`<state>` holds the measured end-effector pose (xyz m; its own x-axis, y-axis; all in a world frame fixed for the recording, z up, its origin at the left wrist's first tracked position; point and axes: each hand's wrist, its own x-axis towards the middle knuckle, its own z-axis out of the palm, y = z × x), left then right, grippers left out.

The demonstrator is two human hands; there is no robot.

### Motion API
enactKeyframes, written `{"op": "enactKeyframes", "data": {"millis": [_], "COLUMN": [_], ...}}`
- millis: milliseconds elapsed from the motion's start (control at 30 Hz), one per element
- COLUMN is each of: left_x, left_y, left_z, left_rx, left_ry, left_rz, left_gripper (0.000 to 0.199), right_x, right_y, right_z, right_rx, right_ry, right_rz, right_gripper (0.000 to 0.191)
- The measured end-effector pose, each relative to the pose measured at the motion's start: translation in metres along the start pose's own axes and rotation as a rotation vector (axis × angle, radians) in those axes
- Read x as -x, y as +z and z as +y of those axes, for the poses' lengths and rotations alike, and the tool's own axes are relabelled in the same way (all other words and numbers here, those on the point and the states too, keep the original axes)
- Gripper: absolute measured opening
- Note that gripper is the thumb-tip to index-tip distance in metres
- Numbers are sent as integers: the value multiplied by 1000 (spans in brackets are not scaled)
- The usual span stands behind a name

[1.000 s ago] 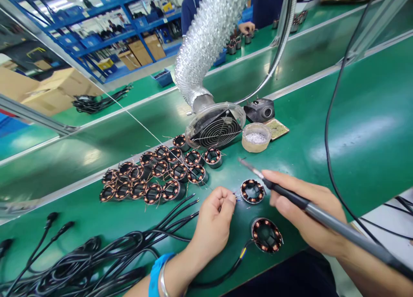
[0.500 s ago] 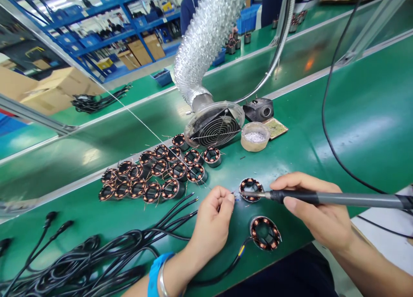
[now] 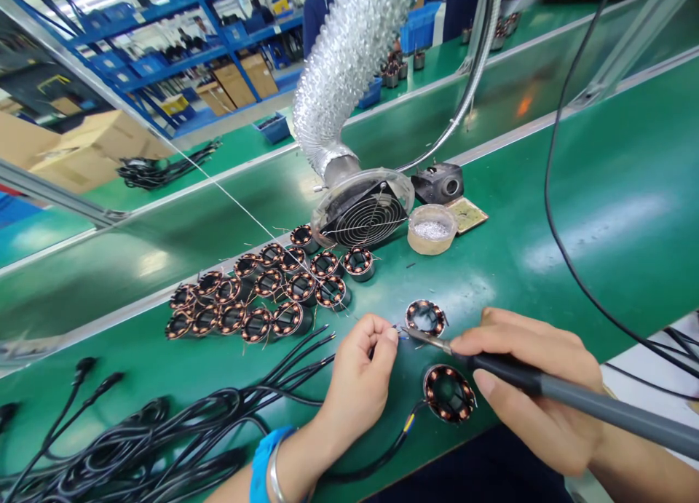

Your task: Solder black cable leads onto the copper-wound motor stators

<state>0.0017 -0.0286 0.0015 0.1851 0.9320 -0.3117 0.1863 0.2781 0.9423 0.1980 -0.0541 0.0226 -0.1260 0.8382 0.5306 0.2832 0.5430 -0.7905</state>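
Observation:
My right hand (image 3: 538, 383) is closed around the dark grip of a soldering iron (image 3: 507, 368). The iron's metal tip reaches left to the wire ends (image 3: 401, 333) pinched in my left hand (image 3: 363, 372). Whether tip and wires touch, I cannot tell. Just behind the tip stands a motor stator (image 3: 425, 318) with copper windings. Nearer to me lies a second stator (image 3: 448, 394), with a black cable (image 3: 401, 445) running from it and a yellow and blue wire showing at its end.
Several stators (image 3: 289, 319) stand in rows at left, beside black cables (image 3: 212, 416). A fume extractor (image 3: 365, 215) on a foil duct hangs behind them. Right of it are a tub of shiny bits (image 3: 431, 230) and an iron stand (image 3: 438, 184). A black cord (image 3: 551, 219) hangs at right.
The soldering iron has tilted, its handle end swinging down and its tip now angled up toward the wires. My right hand turned with it; my left hand stayed nearly still.

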Motion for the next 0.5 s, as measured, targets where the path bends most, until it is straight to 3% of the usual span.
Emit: {"op": "enactKeyframes", "data": {"millis": [500], "left_x": [-1], "left_y": [-1], "left_z": [-3], "left_rx": [7], "left_ry": [13], "left_rz": [-9], "left_gripper": [27], "right_x": [0], "right_y": [-8], "right_z": [-4], "right_rx": [38], "right_ry": [13], "right_rz": [44], "right_gripper": [23]}}
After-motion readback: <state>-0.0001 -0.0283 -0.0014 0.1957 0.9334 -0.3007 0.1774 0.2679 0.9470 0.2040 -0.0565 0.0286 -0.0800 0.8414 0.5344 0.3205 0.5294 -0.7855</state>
